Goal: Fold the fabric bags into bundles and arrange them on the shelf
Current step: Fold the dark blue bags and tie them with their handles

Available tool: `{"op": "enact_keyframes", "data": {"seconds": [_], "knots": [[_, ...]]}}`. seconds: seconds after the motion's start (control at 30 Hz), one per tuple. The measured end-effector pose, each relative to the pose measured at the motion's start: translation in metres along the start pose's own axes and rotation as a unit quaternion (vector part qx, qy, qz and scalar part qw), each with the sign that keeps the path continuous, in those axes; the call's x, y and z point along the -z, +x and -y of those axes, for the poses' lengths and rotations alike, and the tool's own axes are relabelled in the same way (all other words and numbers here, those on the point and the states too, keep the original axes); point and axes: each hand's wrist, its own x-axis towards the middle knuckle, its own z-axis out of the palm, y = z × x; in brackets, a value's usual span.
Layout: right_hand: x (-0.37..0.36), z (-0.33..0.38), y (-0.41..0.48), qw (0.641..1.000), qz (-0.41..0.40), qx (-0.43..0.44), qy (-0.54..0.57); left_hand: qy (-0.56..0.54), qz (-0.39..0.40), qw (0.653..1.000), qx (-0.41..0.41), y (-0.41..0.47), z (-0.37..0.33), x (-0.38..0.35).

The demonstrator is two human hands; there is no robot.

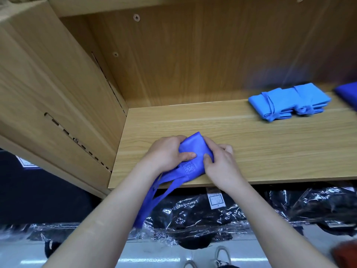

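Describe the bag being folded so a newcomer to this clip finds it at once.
On the wooden shelf, look at the front edge near the left side panel: the violet-blue bag sits there, gripped by the left hand and the right hand. Unlike the paler blue tied bundles farther back on the right, its straps hang loose over the edge.

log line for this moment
phase: folding | left hand: grips dark blue fabric bag | right hand: grips same bag | handles: hang off shelf edge | light blue bundles: shelf, back right

Wood-grain shelving [270, 147], perhaps tiled floor [154, 255]
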Motion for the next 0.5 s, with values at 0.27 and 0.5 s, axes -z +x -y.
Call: {"op": "enact_keyframes", "data": {"seconds": [0.27, 0.5], "knots": [[0.003, 0.008, 0.008, 0.994, 0.067, -0.007, -0.090, -0.143, 0.074, 0.987, 0.023, 0.001, 0.000, -0.009], [0.013, 0.013, 0.014, 0.996, 0.081, -0.033, 0.025, -0.174, -0.073, 0.976, -0.104, -0.029, -0.006, -0.030]]}}
